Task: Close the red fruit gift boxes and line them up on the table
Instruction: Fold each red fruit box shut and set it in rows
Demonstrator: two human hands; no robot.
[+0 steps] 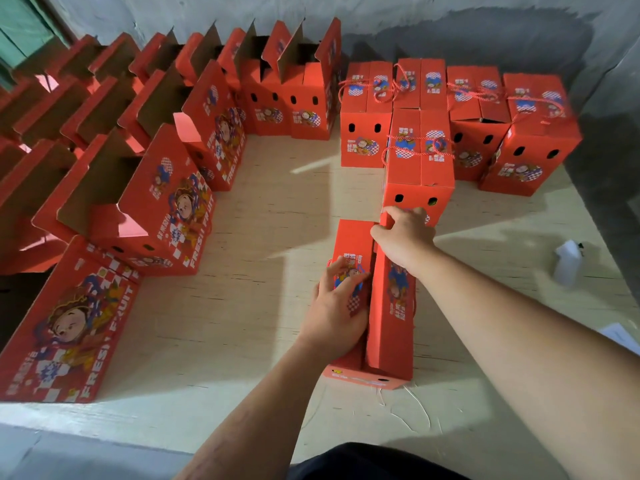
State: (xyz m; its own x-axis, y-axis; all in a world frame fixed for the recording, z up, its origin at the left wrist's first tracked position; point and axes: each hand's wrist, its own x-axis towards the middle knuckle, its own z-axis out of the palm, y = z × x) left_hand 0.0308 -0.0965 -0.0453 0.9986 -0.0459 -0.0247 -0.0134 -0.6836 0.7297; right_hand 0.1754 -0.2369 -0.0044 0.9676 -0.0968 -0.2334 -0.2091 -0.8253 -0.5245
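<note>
Red cardboard box (372, 306) stands on the table (242, 323) right under me. My left hand (334, 306) lies flat on the left lid flap; my right hand (403, 237) pinches the right flap's far end. I should fold both flaps level until they meet.

Your right hand (403, 237) covers the front of the closed box (419, 174) behind it; the white object (568, 263) at right is a blur, and the frame's left edge crops the open boxes (20, 109).
</note>
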